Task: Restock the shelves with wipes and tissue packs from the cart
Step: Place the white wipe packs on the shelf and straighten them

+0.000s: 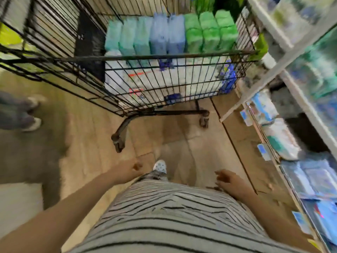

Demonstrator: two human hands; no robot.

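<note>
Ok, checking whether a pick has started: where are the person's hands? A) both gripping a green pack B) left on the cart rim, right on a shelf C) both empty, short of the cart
C: the left hand and the right hand hold nothing, with bare floor between them and the cart.

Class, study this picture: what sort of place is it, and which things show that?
Probably a shop aisle: a wire cart loaded with wrapped packs, shelves on the right stocked with similar goods, and price tags along the shelf edge.

Shelf pkgs (279,141): motion blur, labels illegible.
</note>
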